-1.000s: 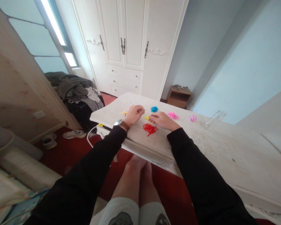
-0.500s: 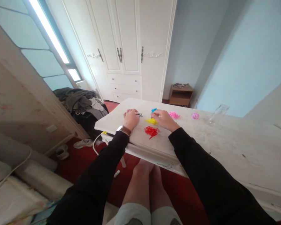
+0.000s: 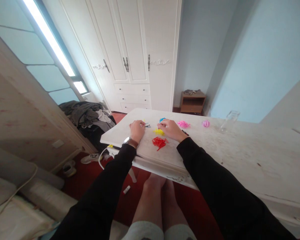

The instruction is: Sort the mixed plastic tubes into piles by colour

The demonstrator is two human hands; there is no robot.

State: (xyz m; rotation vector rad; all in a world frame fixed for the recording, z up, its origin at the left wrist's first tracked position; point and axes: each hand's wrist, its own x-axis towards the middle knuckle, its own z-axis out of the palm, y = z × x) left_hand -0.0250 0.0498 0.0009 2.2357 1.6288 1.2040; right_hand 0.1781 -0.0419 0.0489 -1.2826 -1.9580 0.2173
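Observation:
My left hand, with a brown watch strap at the wrist, rests on the white table with fingers curled together. Small dark and bluish strips lie at its fingertips; anything between them is too small to make out. My right hand hovers above a pile of yellow strips, thumb and fingers pinched, their contents hidden. Just behind it a blue pile is partly covered. Closer to me lies a heap of red strips. A small black item shows beside my right wrist.
To the right are a pile of pink strips, a round pink-and-white thing and a clear glass container. The white table extends far right. Clothes are heaped beyond its left end, and a wardrobe stands behind.
The view has shifted slightly. Both hands have moved a little to the left, my right fingertips now nearer the yellow pile. The black item by my right wrist has come into sight.

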